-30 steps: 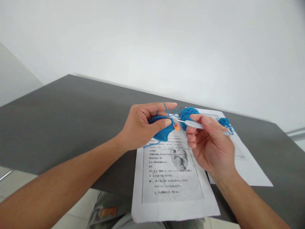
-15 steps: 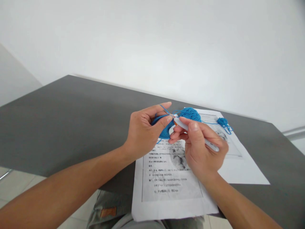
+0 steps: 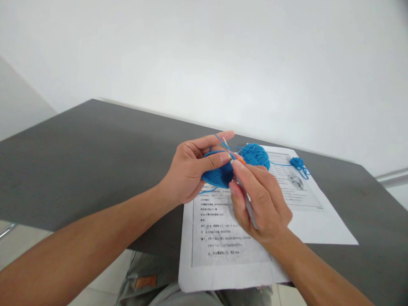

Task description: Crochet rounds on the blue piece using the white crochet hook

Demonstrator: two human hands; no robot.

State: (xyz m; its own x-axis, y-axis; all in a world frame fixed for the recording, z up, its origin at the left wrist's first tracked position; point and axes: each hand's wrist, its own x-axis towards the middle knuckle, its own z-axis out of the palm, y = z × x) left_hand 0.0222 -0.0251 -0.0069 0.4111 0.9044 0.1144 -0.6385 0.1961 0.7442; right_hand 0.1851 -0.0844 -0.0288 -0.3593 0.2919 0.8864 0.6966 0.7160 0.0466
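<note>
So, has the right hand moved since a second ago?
Yes: judged against the right-hand sheet, the right hand has shifted left, toward the left hand, uncovering that sheet's small picture.

One camera rides on the head of the person seated over there, looking out from above their lap point(image 3: 159, 267). It faces forward and tips down across the table point(image 3: 111, 170), whose far edge runs through the middle of the view, with the wall point(image 3: 204, 55) filling everything above. It sits near the work: both forearms enter from the lower corners, and the left hand point(image 3: 188, 174) and right hand point(image 3: 264, 199) meet around the centre. The view is wide, catching floor point(image 3: 106, 284) beside the knees.
</note>
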